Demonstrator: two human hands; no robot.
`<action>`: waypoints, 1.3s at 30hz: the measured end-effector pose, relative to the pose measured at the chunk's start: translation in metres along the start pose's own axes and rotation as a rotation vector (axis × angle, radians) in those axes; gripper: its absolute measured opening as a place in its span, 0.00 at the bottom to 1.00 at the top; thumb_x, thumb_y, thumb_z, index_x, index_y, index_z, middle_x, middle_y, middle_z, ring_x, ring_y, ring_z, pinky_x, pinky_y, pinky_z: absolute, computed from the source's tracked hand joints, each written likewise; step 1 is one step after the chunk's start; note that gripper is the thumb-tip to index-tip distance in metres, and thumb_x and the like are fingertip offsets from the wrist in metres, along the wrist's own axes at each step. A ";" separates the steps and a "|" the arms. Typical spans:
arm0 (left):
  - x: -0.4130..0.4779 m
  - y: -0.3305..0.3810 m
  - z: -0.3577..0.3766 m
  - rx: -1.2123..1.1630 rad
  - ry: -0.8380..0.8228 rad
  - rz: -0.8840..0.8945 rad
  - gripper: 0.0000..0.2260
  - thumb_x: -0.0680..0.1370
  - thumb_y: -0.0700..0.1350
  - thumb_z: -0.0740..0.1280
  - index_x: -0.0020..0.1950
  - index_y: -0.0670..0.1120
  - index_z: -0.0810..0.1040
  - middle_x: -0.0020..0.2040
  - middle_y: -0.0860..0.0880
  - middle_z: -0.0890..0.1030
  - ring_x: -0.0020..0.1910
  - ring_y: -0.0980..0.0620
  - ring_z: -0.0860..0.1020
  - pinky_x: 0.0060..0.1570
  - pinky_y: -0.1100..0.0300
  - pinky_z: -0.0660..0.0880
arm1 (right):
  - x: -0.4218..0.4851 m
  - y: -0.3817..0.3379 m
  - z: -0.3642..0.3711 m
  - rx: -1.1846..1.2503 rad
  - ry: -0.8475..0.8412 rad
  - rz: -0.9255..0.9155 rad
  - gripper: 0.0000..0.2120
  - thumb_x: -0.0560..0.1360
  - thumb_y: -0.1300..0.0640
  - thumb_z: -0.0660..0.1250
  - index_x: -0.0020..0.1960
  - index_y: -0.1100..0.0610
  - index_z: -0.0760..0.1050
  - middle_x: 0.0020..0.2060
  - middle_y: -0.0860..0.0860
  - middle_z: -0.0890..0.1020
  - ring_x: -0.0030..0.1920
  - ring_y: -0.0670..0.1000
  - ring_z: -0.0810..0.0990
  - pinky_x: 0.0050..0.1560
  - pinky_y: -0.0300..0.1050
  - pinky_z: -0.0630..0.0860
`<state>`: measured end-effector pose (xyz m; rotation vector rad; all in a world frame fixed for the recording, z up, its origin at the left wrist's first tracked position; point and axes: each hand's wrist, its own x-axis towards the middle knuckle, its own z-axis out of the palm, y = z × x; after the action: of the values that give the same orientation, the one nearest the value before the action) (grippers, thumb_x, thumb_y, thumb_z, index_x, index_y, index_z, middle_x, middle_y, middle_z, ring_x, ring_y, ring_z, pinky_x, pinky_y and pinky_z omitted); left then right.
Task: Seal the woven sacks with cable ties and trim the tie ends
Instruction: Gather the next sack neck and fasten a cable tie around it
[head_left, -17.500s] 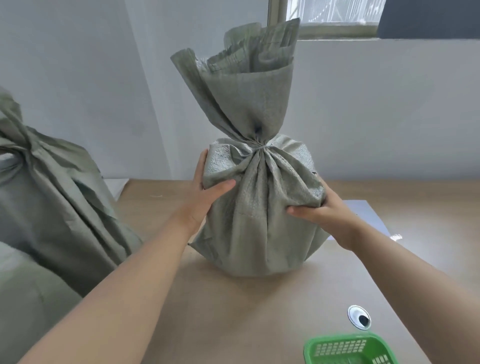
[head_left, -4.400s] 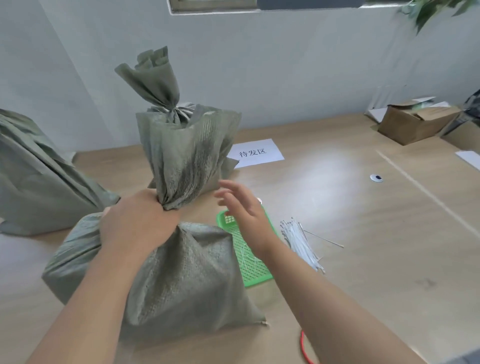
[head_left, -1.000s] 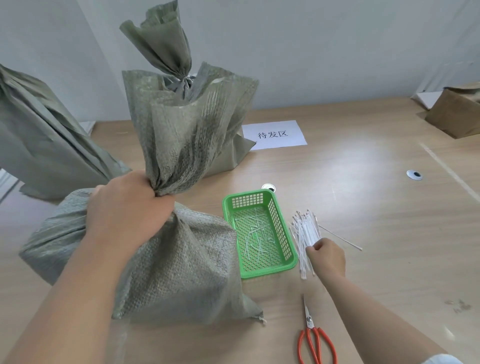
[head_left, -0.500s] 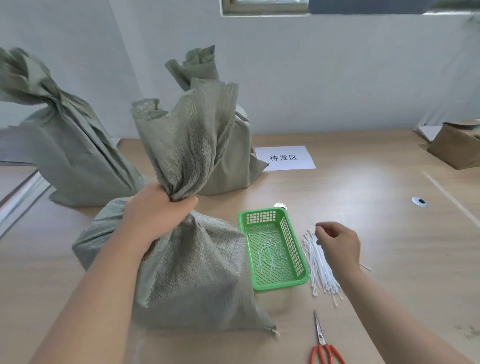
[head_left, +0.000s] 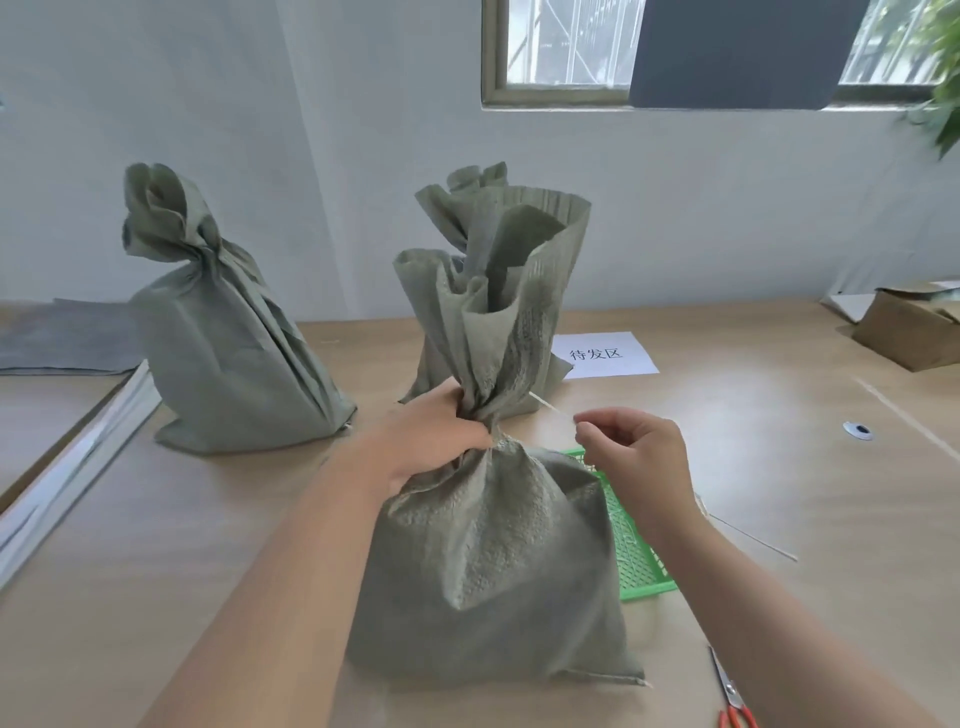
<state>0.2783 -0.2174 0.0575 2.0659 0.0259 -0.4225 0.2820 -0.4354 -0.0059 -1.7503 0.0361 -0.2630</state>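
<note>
At centre frame, the gathered neck of a woven sack (head_left: 488, 561) is clamped in the curled fingers of the left hand (head_left: 431, 441), while a cable tie (head_left: 551, 409) is pinched between thumb and forefinger of the right hand (head_left: 639, 457), just right of the neck, its far end reaching the folds.

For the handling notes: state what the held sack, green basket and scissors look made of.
Sack: woven plastic fabric, probably polypropylene, matte grey-green; coarse weave shows. Green basket: moulded plastic, slightly glossy, lattice walls. Scissors: shiny metal blades; red handles, likely plastic.
</note>
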 end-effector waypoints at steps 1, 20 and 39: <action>-0.001 -0.003 -0.003 -0.030 -0.013 0.033 0.16 0.74 0.41 0.70 0.62 0.50 0.77 0.55 0.45 0.83 0.57 0.45 0.81 0.62 0.46 0.76 | -0.003 -0.005 0.006 -0.016 -0.010 0.001 0.12 0.73 0.66 0.71 0.41 0.49 0.85 0.33 0.51 0.86 0.32 0.47 0.80 0.39 0.42 0.79; -0.019 -0.004 -0.013 0.519 0.403 0.253 0.16 0.83 0.44 0.58 0.36 0.47 0.58 0.47 0.48 0.73 0.63 0.42 0.73 0.61 0.54 0.66 | -0.005 -0.050 0.049 -0.300 -0.285 -0.206 0.10 0.73 0.64 0.68 0.34 0.65 0.73 0.26 0.50 0.68 0.31 0.48 0.63 0.33 0.44 0.62; -0.015 0.021 -0.023 0.482 0.264 0.211 0.18 0.64 0.48 0.81 0.51 0.45 0.84 0.45 0.51 0.85 0.46 0.53 0.81 0.46 0.55 0.80 | -0.012 -0.053 0.057 -0.253 -0.215 -0.247 0.13 0.68 0.56 0.72 0.28 0.58 0.74 0.26 0.53 0.78 0.28 0.46 0.71 0.31 0.43 0.66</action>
<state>0.2748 -0.2062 0.0907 2.5550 -0.1486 -0.0189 0.2750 -0.3675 0.0335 -2.0277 -0.3161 -0.2567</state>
